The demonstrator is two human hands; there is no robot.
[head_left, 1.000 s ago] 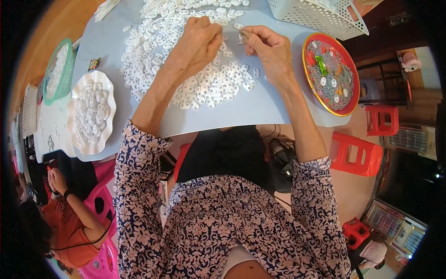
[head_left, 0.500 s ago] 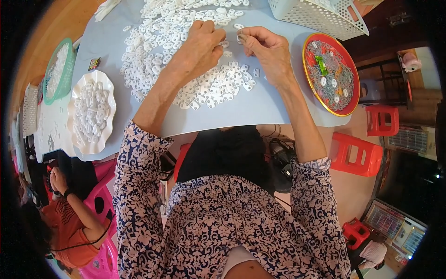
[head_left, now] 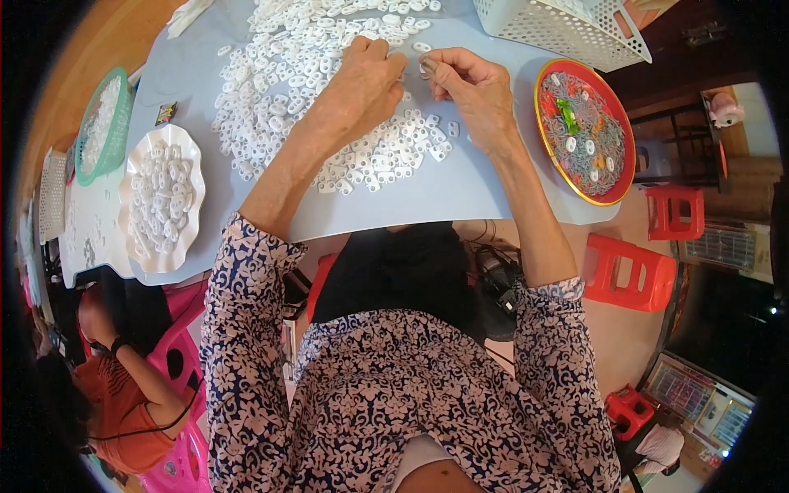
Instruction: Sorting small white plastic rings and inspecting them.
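Small white plastic pieces with holes (head_left: 271, 111), some oval and some squarish, lie in a wide spread over the table. My left hand (head_left: 362, 86) is over the middle of them, its fingers curled inward; whatever it holds is hidden by the fingers. Just right of it, my right hand (head_left: 472, 86) pinches a small piece between thumb and forefinger, too small to make out clearly. Between the hands and the table's near edge lies a cluster of squarish white pieces (head_left: 382, 152). To the right of my right hand stands a red round tray (head_left: 626, 164) of small grey pins, with a few white ovals among them.
At the left, a scalloped white dish (head_left: 197, 209) holds more white pieces, beside a green basket (head_left: 123, 135) and a small wrapped packet (head_left: 167, 112). A perforated white basket (head_left: 567, 45) stands far right. Red stools (head_left: 629, 271) and another seated person (head_left: 140, 403) are nearby.
My left hand has shifted slightly right, closer to my right hand, which stays almost in place. The other person's hand at the left has moved and is blurred.
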